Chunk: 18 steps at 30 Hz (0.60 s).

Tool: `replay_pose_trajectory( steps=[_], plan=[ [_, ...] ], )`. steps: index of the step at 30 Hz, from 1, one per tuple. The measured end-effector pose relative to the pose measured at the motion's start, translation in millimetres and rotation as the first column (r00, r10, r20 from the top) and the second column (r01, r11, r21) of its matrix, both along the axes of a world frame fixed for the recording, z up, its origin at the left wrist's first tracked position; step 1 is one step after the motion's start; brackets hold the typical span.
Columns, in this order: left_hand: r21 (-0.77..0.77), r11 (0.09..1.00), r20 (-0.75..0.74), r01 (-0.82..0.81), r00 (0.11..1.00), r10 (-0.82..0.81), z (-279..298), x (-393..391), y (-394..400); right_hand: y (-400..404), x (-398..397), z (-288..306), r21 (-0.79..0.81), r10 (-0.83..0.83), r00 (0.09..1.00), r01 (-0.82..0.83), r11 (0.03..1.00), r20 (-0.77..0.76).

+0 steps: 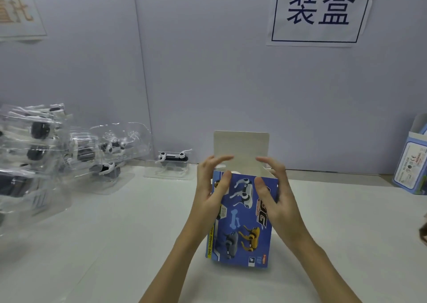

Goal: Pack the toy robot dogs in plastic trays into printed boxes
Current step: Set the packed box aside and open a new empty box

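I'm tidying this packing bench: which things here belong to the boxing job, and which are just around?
Job:
- blue printed box, top flap up, held by left hand and right hand
- toy dog in tray
- piled trays

Around:
- wall sign
- another box

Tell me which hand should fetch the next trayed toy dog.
Left, probably. The left hand is on the side of the printed box nearest the single trayed toy dog by the wall, while the right hand would have to cross over the box.
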State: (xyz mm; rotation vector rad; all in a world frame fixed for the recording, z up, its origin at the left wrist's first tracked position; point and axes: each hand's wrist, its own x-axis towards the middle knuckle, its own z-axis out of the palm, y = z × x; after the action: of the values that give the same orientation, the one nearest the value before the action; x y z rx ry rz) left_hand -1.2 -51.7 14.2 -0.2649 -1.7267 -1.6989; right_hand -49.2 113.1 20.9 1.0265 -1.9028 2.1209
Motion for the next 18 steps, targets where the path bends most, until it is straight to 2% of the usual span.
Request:
replay_pose_trajectory(
  steps=[3, 7, 10, 12, 13, 14, 16, 17, 18],
  plan=[
    [-0.044, 0.999, 0.035, 0.007, 0.999, -0.005, -1.2, -0.7, -3.7, 7.9, -2.6, 4.4, 0.062, 0.046, 0.999, -0.045, 0.997, -0.022],
    [-0.024, 0.998, 0.009, 0.055, 0.998, -0.055, 0.2, -1.0, 1.4, 3.5, 1.8, 4.7, -0.033, -0.065, 0.994, 0.062, 0.998, -0.085],
    [-0.15, 0.988, 0.139, 0.041, 0.99, -0.02, -3.5, -4.2, -13.5, 1.2, -4.6, -1.7, -0.122, -0.127, 0.984, 0.112, 0.986, -0.121],
    [-0.236, 0.972, 0.159, -0.013, 0.986, 0.052, -10.2, -6.1, -19.0, -4.2, -9.3, -8.0, -0.097, -0.136, 0.989, 0.129, 0.987, -0.065],
    [-0.28, 0.953, 0.128, -0.115, 0.979, 0.156, -12.5, -7.1, -19.1, -6.9, -11.6, -12.5, -0.058, -0.198, 0.978, 0.194, 0.979, -0.068],
    [-0.339, 0.901, 0.076, -0.271, 0.947, 0.313, -14.4, -8.8, -21.3, -9.7, -11.7, -15.4, -0.026, -0.293, 0.949, 0.292, 0.956, -0.116],
    [-0.486, 0.668, -0.139, -0.564, 0.804, 0.578, -19.5, -11.5, -29.0, -15.8, -10.1, -20.2, -0.078, -0.474, 0.833, 0.473, 0.878, -0.286],
    [-0.556, 0.553, -0.212, -0.621, 0.749, 0.628, -23.8, -12.8, -33.1, -20.5, -7.0, -21.0, -0.126, -0.52, 0.772, 0.513, 0.849, -0.366],
    [-0.622, 0.476, -0.248, -0.621, 0.733, 0.633, -31.3, -13.7, -40.9, -28.4, -2.3, -20.9, -0.155, -0.522, 0.72, 0.513, 0.844, -0.457]
  ],
)
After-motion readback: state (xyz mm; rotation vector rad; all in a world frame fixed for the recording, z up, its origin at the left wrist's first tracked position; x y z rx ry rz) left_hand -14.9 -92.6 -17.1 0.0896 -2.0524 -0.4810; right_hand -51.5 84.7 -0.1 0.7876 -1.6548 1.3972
